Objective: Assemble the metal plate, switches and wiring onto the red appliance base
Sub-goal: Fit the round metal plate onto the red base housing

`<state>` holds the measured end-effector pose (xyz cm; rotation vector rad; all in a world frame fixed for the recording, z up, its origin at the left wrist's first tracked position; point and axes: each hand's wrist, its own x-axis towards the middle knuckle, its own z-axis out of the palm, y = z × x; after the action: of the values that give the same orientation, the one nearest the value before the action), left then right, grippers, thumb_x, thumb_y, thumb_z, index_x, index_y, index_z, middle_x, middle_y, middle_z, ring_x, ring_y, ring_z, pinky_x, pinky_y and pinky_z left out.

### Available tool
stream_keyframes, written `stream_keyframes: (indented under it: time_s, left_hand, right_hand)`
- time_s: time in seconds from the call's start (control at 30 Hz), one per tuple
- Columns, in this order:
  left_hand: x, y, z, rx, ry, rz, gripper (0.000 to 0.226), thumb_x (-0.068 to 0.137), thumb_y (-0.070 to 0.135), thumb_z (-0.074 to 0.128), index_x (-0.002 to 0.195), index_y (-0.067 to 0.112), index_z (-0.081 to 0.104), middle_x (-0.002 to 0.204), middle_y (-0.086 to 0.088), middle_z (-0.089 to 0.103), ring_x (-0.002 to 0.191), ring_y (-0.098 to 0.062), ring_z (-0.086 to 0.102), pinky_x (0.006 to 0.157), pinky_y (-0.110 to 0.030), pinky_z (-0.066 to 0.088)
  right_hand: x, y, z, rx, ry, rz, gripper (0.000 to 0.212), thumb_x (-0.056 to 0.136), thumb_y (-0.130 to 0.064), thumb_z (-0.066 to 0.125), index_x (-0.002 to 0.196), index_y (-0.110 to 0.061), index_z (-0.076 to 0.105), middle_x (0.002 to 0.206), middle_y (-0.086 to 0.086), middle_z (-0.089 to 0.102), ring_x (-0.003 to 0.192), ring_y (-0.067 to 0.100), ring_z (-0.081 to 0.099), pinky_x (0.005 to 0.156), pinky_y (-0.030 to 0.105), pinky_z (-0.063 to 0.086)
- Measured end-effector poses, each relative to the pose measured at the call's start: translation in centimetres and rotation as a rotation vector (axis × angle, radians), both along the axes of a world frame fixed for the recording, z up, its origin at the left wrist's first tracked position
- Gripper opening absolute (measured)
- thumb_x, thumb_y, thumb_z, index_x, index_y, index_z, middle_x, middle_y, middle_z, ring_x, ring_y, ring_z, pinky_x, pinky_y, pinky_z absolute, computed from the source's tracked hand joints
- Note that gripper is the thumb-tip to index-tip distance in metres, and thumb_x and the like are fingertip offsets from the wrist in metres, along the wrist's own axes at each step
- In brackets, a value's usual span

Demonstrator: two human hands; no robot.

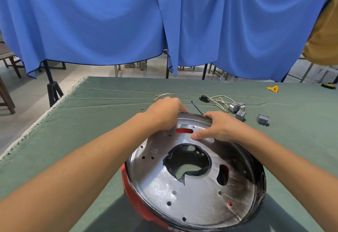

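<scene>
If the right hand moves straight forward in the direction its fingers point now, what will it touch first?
Probably the left hand: the right hand points leftward across the metal plate at its far rim. Depth is uncertain.

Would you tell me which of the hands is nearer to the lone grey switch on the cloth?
Right. The right hand grips the metal plate's far rim, nearer the grey switch; the left hand is farther left.

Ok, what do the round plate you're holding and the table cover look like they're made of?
The round plate looks like sheet metal: silvery, finely textured, reflective, with punched holes. The table cover looks like woven cloth: matte green, wrinkled, with a frayed pale edge on the left.
</scene>
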<state>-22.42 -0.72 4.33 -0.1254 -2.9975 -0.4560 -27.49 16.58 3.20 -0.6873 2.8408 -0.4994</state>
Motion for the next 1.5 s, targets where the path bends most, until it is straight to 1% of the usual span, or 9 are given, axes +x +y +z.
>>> stream_keyframes:
  time_s: [0.33, 0.5, 0.63, 0.83, 0.97, 1.13, 1.27, 1.4, 1.5]
  left_hand:
    - [0.0, 0.2, 0.1, 0.006, 0.009, 0.008, 0.052, 0.089, -0.004, 0.049, 0.129, 0.028, 0.059, 0.113, -0.009, 0.067, 0.092, -0.029, 0.061, 0.078, -0.036, 0.054]
    - [0.1, 0.3, 0.2, 0.009, 0.004, 0.008, 0.052, 0.090, -0.004, 0.049, 0.130, 0.027, 0.058, 0.116, -0.009, 0.067, 0.088, -0.027, 0.060, 0.077, -0.035, 0.054]
    - [0.3, 0.3, 0.3, -0.002, -0.009, 0.010, 0.052, 0.089, -0.004, 0.048, 0.129, 0.027, 0.060, 0.111, -0.008, 0.068, 0.081, -0.025, 0.057, 0.070, -0.032, 0.051]
    - [0.4, 0.3, 0.2, -0.013, -0.011, 0.032, 0.054, 0.088, -0.004, 0.046, 0.124, 0.032, 0.064, 0.107, -0.006, 0.069, 0.090, -0.029, 0.061, 0.079, -0.042, 0.056]
    - [0.5, 0.4, 0.0, -0.008, -0.013, 0.041, 0.052, 0.088, -0.002, 0.048, 0.128, 0.030, 0.061, 0.116, -0.006, 0.067, 0.098, -0.029, 0.061, 0.082, -0.041, 0.055]
    - [1.1, -0.6, -0.4, 0.060, -0.050, 0.112, 0.031, 0.090, 0.019, 0.054, 0.120, 0.016, 0.063, 0.117, -0.006, 0.066, 0.104, -0.029, 0.060, 0.089, -0.042, 0.051]
    - [1.6, -2.9, -0.4, 0.112, -0.276, 0.235, 0.027, 0.088, 0.036, 0.060, 0.088, 0.009, 0.060, 0.086, -0.006, 0.060, 0.077, -0.025, 0.055, 0.069, -0.031, 0.041]
    - [2.7, -3.9, -0.3, 0.153, -0.368, 0.287, 0.032, 0.087, 0.038, 0.062, 0.073, 0.010, 0.054, 0.068, -0.002, 0.049, 0.060, -0.018, 0.043, 0.055, -0.028, 0.032]
    - [3.1, -3.9, 0.0, 0.201, -0.318, 0.299, 0.030, 0.088, 0.026, 0.061, 0.064, 0.010, 0.051, 0.057, -0.001, 0.041, 0.049, -0.015, 0.036, 0.046, -0.023, 0.029]
  right_hand:
    - [-0.4, -0.2, 0.0, 0.043, -0.037, -0.047, 0.082, 0.059, -0.070, 0.074, 0.120, -0.019, 0.054, 0.102, -0.004, 0.061, 0.094, 0.019, 0.058, 0.083, 0.035, 0.050]
    - [-0.4, -0.1, -0.2, 0.036, -0.033, -0.050, 0.090, 0.059, -0.070, 0.073, 0.130, -0.018, 0.051, 0.118, 0.002, 0.060, 0.102, 0.021, 0.056, 0.087, 0.036, 0.049]
    - [-0.3, -0.1, -0.1, 0.026, -0.031, -0.039, 0.084, 0.060, -0.070, 0.073, 0.123, -0.019, 0.053, 0.108, -0.002, 0.059, 0.096, 0.020, 0.056, 0.080, 0.032, 0.046]
    - [-0.3, -0.2, 0.0, 0.030, -0.027, -0.025, 0.085, 0.061, -0.069, 0.073, 0.125, -0.018, 0.054, 0.115, 0.001, 0.061, 0.103, 0.023, 0.058, 0.083, 0.033, 0.047]
    - [-0.3, -0.1, 0.1, 0.036, -0.041, -0.029, 0.088, 0.062, -0.067, 0.073, 0.130, -0.016, 0.051, 0.120, 0.004, 0.060, 0.105, 0.024, 0.057, 0.086, 0.034, 0.046]
    - [-0.1, -0.1, 0.5, 0.044, -0.057, -0.020, 0.094, 0.064, -0.066, 0.073, 0.138, -0.014, 0.044, 0.134, 0.007, 0.054, 0.111, 0.025, 0.053, 0.090, 0.034, 0.044]
    - [0.2, -0.2, 0.6, 0.049, -0.064, -0.028, 0.103, 0.066, -0.064, 0.073, 0.146, -0.014, 0.033, 0.147, 0.006, 0.042, 0.129, 0.028, 0.045, 0.105, 0.037, 0.039]
    - [0.6, -0.4, 0.7, 0.058, -0.070, -0.034, 0.101, 0.066, -0.064, 0.073, 0.145, -0.013, 0.036, 0.145, 0.006, 0.045, 0.126, 0.028, 0.047, 0.104, 0.038, 0.041]
    - [0.7, -0.4, 0.7, 0.067, -0.062, -0.038, 0.097, 0.065, -0.064, 0.074, 0.141, -0.013, 0.041, 0.139, 0.007, 0.051, 0.120, 0.028, 0.051, 0.096, 0.035, 0.043]
